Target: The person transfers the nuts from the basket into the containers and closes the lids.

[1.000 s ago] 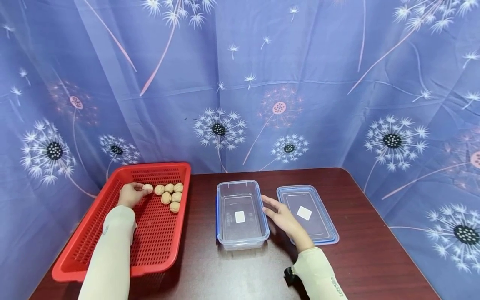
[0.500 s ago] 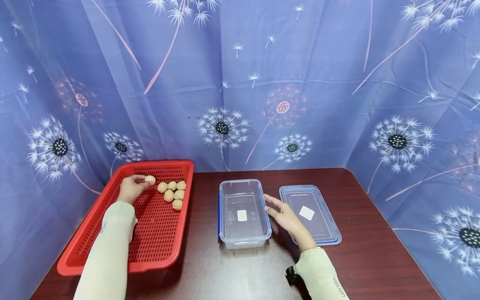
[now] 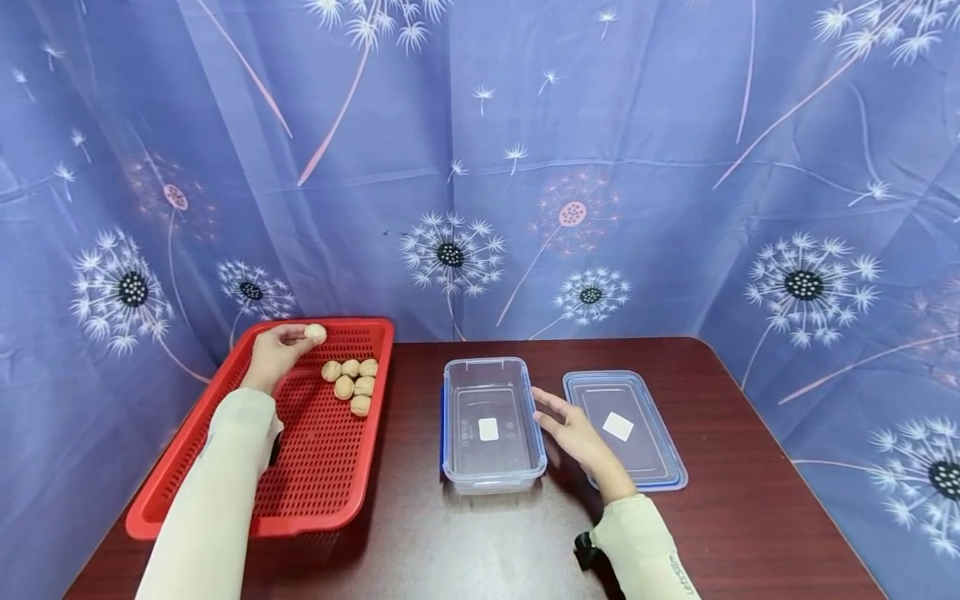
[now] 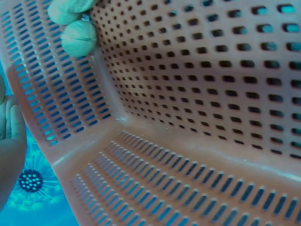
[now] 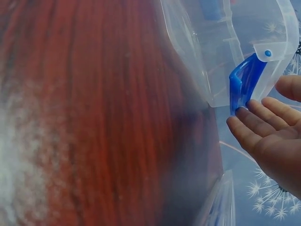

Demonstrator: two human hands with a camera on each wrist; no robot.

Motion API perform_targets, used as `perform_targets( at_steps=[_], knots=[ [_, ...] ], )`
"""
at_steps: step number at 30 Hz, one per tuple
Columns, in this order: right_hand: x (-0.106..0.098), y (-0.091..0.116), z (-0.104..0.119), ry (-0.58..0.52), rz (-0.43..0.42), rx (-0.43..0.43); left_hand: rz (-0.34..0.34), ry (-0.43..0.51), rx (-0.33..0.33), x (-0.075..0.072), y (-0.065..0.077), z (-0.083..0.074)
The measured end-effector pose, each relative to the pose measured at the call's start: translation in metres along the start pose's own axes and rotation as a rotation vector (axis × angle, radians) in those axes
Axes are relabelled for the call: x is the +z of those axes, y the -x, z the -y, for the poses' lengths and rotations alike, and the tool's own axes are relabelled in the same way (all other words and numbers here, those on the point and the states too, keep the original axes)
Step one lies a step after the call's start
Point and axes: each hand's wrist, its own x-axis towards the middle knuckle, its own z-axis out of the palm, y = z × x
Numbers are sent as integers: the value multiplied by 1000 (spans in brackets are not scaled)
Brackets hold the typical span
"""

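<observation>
In the head view, my left hand [image 3: 277, 358] pinches a walnut [image 3: 316, 333] at its fingertips, up over the far part of the red basket [image 3: 306, 523]. Several other walnuts [image 3: 344, 387] lie grouped along the basket's right side. A lidless clear plastic container [image 3: 517, 480] stands upright in the middle of the table. My right hand [image 3: 577, 437] is at its right wall, fingers extended and thumb apart. The right wrist view has those fingertips right at the container's blue latch [image 5: 248, 77]. In the left wrist view, the pinched walnut is out of frame.
A clear lid with a blue seal [image 3: 633, 446] lies flat on the dark wooden table [image 3: 750, 467], right of the container. Behind the table hangs a blue dandelion-print curtain [image 3: 420, 125]. The basket's raised slotted walls surround the walnuts.
My left hand has lifted the pinched walnut up and away from the others, toward the basket's far edge. The right hand stays at the container. The head view has shifted slightly.
</observation>
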Motion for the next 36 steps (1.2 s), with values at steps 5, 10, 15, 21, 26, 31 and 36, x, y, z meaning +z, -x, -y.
perform_targets(
  at_steps=[5,10,15,21,26,31,36],
  knots=[
    [-1,0,-2,-8,4,5,-6,59,52,1,-2,-5],
    [-1,-1,-1,-15,11,7,-14,95,75,1,1,-18],
    [-1,-1,-1,-23,10,2,-5,115,113,4,0,-34],
    [-1,-1,-2,-26,16,8,13,127,175,11,0,-54],
    [1,0,-1,-6,21,9,20,149,172,17,1,-67],
    [1,-1,-3,-22,16,12,19,202,178,26,1,-86],
    [0,-1,-3,-20,12,6,-9,225,247,40,-7,-99]
  ],
)
